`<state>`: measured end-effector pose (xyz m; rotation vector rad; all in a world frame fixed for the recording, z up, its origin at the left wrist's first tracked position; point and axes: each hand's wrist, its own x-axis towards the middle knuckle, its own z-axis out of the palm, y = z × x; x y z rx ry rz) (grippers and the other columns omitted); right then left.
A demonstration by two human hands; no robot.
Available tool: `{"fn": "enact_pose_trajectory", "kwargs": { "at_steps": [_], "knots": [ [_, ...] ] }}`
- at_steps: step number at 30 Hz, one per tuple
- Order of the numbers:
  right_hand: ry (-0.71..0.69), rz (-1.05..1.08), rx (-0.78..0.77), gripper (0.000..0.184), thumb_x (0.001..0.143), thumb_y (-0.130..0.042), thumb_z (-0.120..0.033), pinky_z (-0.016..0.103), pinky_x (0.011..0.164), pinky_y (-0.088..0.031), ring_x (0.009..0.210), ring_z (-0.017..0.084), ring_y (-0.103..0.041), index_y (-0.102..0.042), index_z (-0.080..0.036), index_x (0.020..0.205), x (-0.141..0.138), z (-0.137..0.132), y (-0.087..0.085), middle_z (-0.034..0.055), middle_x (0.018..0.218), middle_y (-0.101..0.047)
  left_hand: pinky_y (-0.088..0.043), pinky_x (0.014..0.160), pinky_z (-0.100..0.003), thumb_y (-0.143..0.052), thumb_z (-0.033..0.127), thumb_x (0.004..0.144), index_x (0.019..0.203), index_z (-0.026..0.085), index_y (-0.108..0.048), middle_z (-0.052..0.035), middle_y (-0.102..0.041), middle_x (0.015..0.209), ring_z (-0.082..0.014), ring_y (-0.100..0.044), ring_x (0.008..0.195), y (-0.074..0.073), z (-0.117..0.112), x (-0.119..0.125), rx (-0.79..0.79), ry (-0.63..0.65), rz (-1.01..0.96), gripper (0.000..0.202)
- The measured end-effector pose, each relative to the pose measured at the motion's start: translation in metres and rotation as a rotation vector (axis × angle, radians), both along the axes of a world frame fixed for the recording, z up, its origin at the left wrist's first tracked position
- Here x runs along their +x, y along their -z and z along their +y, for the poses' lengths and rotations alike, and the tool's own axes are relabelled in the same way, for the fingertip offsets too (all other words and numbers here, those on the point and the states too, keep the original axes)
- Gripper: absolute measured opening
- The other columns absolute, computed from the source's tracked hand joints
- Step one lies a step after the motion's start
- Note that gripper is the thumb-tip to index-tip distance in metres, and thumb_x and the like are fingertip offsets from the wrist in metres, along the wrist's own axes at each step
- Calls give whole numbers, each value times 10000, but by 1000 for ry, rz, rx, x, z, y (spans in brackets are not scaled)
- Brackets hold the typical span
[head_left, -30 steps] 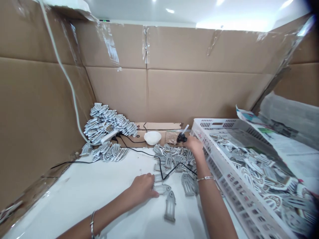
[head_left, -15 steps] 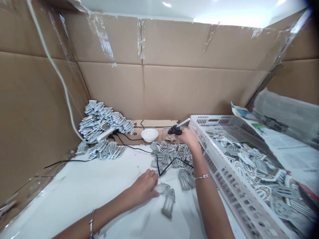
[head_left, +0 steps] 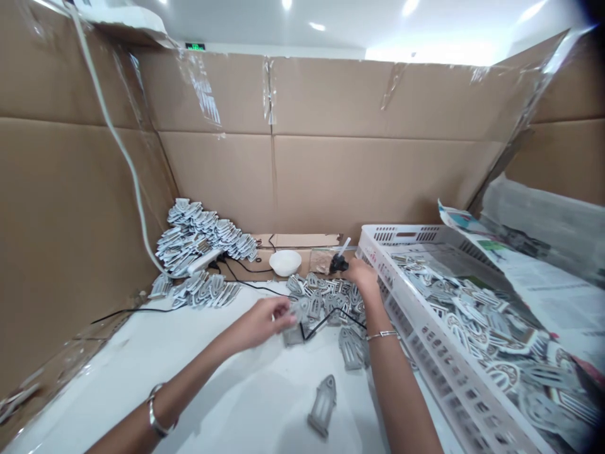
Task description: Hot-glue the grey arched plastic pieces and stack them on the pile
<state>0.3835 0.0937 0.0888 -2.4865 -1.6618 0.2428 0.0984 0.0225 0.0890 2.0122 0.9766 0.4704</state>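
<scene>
My left hand [head_left: 265,320] is raised over the white tabletop, its thumb and fingers pinching a grey arch-shaped piece [head_left: 293,334] that is partly blurred. At the back, my right hand [head_left: 362,275] grips a black glue gun [head_left: 338,263] with a white glue stick poking up from it. A single grey arched piece with slots [head_left: 323,405] lies on the table in front of me. Near my right wrist rest a few more grey pieces [head_left: 350,348]. A heap of similar pieces [head_left: 326,296] spreads between my hands, with a black cord [head_left: 321,323] across it.
A white bowl [head_left: 285,262] stands at the back. Stacked pieces [head_left: 198,236] rise at the left beside a white power strip [head_left: 204,260]. On the right, a white plastic basket [head_left: 439,359] holds many pieces and newspaper. Cardboard walls [head_left: 331,183] enclose the table.
My left hand has lifted a grey piece off the table and moved it up towards the heap. The glue gun in my right hand has turned more upright. The view has tilted up slightly.
</scene>
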Motion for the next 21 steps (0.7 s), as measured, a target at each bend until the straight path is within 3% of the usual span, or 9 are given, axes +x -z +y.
{"fn": "enact_pose_trajectory", "kwargs": {
  "at_steps": [4,8,12,14,18,21],
  "knots": [
    [2,-20,74,359,832,-589,-309,371,862,-500,1082,329,-674,-722,-131,1113,-5,-7,-15,212,1129,-717,-543,696,-329,-718,414,765,941,178,-565,-36,-693,796,-182,-673,710,-37,27,9,-114,-173,-512,332],
    [-118,6,272,336,917,-481,-408,290,799,-469,1048,266,-674,-725,-217,1047,-20,-18,-41,118,1093,-739,-545,651,-284,-787,401,720,1102,178,-553,-27,-722,814,-187,-713,705,-62,39,9,-37,-329,-737,500],
    [-302,164,667,331,903,-494,-476,277,642,-416,758,208,-627,-655,-214,782,-45,-32,-60,59,824,-709,-506,584,-239,-787,404,731,1201,182,-531,-32,-737,833,-187,-725,676,-66,45,4,33,-378,-771,580],
    [-392,210,794,283,889,-528,-439,276,635,-394,717,185,-575,-612,-218,733,-57,-40,-66,31,763,-664,-507,577,-244,-780,404,738,1214,181,-525,-40,-741,834,-200,-731,681,-65,48,1,38,-376,-761,584],
    [-659,276,876,125,865,-537,-248,283,719,-404,787,168,-552,-610,-221,768,-73,-53,-73,14,826,-657,-507,565,-249,-759,386,762,1214,182,-529,-58,-749,840,-211,-739,696,-67,52,-7,35,-372,-747,547],
    [-750,266,873,115,823,-527,-158,290,744,-409,816,168,-545,-611,-223,778,-79,-56,-74,15,877,-668,-513,556,-252,-762,372,762,1188,186,-543,-53,-752,831,-198,-731,674,-70,53,-11,58,-375,-757,514]
  ]
}}
